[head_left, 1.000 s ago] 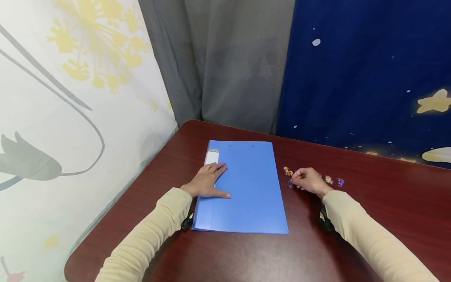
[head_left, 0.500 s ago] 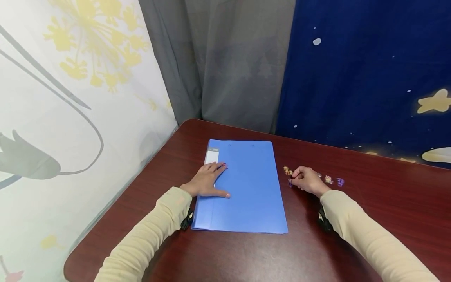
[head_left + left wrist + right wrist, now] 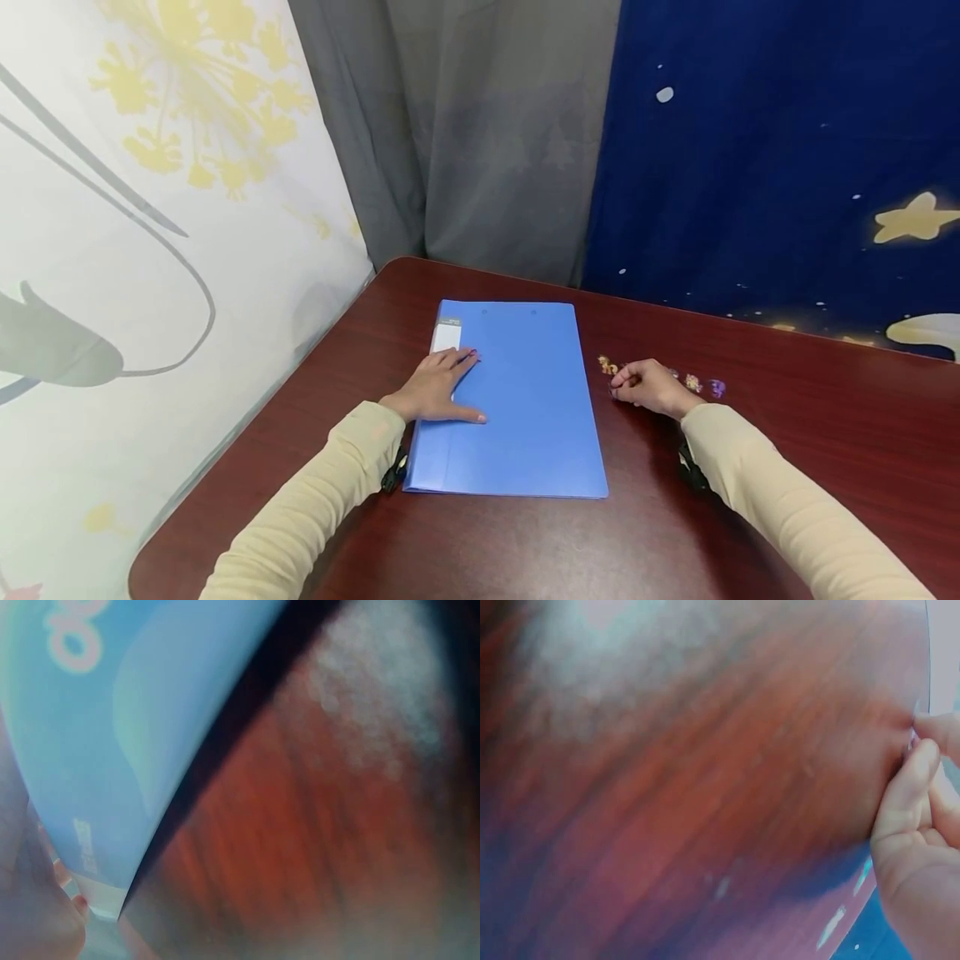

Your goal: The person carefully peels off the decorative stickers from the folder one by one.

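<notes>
A narrow strip of surface (image 3: 641, 475) lay open between the blue folder (image 3: 525, 400) and the right hand (image 3: 651, 388), widening by the right sleeve (image 3: 795, 500), with a yellow figure (image 3: 607, 365) crowding its far part and curtains (image 3: 510, 150) walling off behind.

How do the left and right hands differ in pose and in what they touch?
The left hand lies with its fingers spread, while the right hand has its fingers bent together. The left hand rests on the blue folder; the right hand, beside the folder at the table, pinches what looks like a small purple piece. Both are bare, below cream sleeves.
</notes>
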{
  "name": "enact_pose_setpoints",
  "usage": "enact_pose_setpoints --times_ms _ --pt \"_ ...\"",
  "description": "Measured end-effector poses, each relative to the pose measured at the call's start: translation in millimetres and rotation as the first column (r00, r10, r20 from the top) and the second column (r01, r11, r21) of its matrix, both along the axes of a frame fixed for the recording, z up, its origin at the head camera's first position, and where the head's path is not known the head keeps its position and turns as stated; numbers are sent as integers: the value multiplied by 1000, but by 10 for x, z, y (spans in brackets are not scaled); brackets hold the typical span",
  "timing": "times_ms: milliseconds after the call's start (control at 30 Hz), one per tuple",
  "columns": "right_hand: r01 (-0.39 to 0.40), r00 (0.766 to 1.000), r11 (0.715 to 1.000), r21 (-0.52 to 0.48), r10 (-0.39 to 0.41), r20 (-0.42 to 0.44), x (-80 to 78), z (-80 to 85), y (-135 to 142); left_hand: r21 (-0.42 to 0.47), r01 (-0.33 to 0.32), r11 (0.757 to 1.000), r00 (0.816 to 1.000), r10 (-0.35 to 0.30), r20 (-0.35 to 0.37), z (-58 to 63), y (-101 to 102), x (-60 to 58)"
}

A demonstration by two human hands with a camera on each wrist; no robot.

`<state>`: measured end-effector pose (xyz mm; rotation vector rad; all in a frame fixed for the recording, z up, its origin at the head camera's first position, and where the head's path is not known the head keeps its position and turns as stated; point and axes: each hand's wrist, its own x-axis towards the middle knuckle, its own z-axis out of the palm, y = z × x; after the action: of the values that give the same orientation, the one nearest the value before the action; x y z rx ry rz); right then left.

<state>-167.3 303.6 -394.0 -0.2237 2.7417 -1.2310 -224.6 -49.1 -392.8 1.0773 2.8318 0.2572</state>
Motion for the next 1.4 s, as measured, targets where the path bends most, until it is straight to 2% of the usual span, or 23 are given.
enact_pose_setpoints --times_ms 267,433,533,700,800,933,1167,1300,1400 --pt "-7 1000 1000 -12 7 2 -21 2 -35 13 -14 1000 1000 14 15 2 -30 -1" --pt "-44 999 999 5 44 10 -42 59 -55 37 -5 999 1000 4 4 5 -22 -1" --pt "-61 998 997 -41 61 8 -104 111 -139 52 -11 999 1000 11 0 4 -34 2" --pt "-53 999 988 -144 53 -6 -289 230 -439 70 -61 996 998 61 3 4 -58 -1" --pt "-54 998 988 -147 52 -21 -401 299 -684 84 -81 993 997 82 2 6 -58 11" --pt "-66 997 986 -151 61 -38 -518 307 -1028 72 -78 994 997 79 -16 15 -45 36" --pt "-60 998 995 -74 58 -32 -645 293 -1476 7 -37 999 994 38 -106 28 21 41" --pt "-65 998 998 -28 64 -24 -711 293 -1580 -16 -7 1000 989 4 -146 38 83 57" --pt "-54 999 998 12 54 1 -750 269 -1617 -44 -2 999 990 -5 -141 40 117 84"
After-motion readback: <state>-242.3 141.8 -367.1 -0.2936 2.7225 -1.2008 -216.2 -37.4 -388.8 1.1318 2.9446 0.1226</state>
